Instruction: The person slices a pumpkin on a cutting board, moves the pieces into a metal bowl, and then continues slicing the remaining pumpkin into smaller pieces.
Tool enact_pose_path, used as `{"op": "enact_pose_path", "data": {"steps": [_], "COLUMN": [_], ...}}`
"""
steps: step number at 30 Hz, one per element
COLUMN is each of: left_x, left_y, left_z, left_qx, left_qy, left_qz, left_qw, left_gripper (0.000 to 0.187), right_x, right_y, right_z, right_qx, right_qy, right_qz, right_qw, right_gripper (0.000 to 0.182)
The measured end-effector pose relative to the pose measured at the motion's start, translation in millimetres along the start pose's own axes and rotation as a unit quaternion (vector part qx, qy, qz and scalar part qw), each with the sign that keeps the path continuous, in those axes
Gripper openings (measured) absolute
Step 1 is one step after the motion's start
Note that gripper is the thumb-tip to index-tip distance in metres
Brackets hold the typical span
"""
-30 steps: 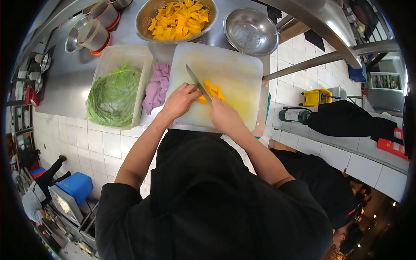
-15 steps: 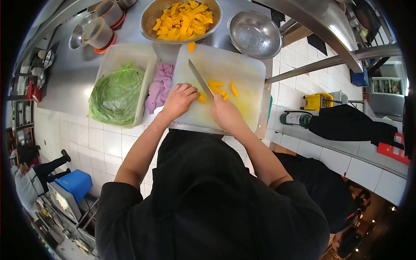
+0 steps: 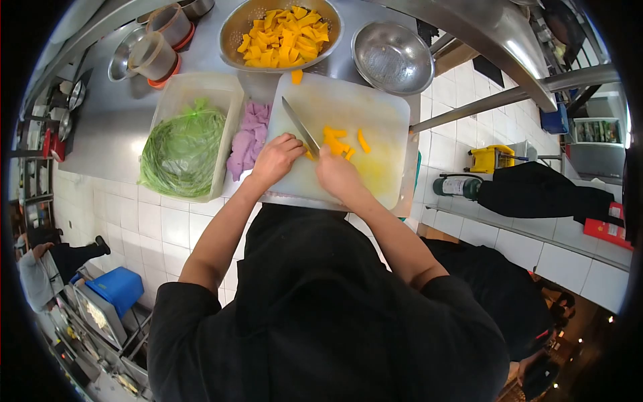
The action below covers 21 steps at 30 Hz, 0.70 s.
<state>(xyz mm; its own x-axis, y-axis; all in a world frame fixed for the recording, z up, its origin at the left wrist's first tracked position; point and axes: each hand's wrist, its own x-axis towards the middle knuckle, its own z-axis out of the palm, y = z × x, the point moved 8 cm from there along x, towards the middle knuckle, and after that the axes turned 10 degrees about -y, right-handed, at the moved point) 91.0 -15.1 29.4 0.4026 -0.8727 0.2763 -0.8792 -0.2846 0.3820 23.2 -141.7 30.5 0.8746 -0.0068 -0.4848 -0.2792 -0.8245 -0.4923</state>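
A white cutting board (image 3: 362,104) lies in front of me with a kitchen knife (image 3: 299,124) over it. My right hand (image 3: 337,175) is wrapped round the knife's handle, and the blade points away and to the left. Beside the blade, my left hand (image 3: 278,159) has its fingers curled on an orange-yellow piece (image 3: 309,155), mostly hidden by the hand and knife. Several cut orange-yellow strips (image 3: 335,141) lie right of the blade. One more piece (image 3: 297,77) rests at the board's far edge, by a colander (image 3: 231,40) heaped with similar chunks.
Left of the board lie a crumpled purple cloth (image 3: 249,137) and a plastic tub (image 3: 231,100) holding a green bag (image 3: 181,151). A metal bowl (image 3: 393,57) stands at the back right. Plastic containers (image 3: 155,57) stand at the back left. Another person (image 3: 47,268) is at far left.
My right hand and the knife have shifted left, bringing the blade closer to my left hand. My left hand stays in nearly the same place.
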Motion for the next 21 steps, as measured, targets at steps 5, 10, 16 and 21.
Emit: {"op": "enact_pose_path", "data": {"steps": [5, 10, 16, 21], "left_x": [-2.3, -4.4, -11.2, -13.7], "left_y": [0.9, 1.1, -13.1, -19.2], "left_z": [-1.5, -2.3, -5.0, 0.1], "left_qx": [-0.011, -0.018, -0.063, -0.067], "left_qy": [0.012, 0.020, 0.047, 0.046], "left_qz": [-0.013, -0.013, -0.062, -0.070], "left_qw": [1.000, 1.000, 0.995, 0.994], "left_gripper": [0.023, 0.023, 0.021, 0.022], "right_x": [-48.8, -16.1, 11.8, -21.2], "right_y": [-20.5, -5.0, -2.1, -13.5], "right_z": [-26.3, 28.8, 9.8, -17.4], "right_qx": [0.006, 0.007, 0.032, 0.020], "right_qy": [-0.053, 0.024, 0.010, -0.004], "right_qz": [0.007, -0.036, -0.008, -0.007], "right_qw": [0.999, 0.999, 0.999, 1.000], "right_gripper": [0.026, 0.022, 0.029, 0.026]}}
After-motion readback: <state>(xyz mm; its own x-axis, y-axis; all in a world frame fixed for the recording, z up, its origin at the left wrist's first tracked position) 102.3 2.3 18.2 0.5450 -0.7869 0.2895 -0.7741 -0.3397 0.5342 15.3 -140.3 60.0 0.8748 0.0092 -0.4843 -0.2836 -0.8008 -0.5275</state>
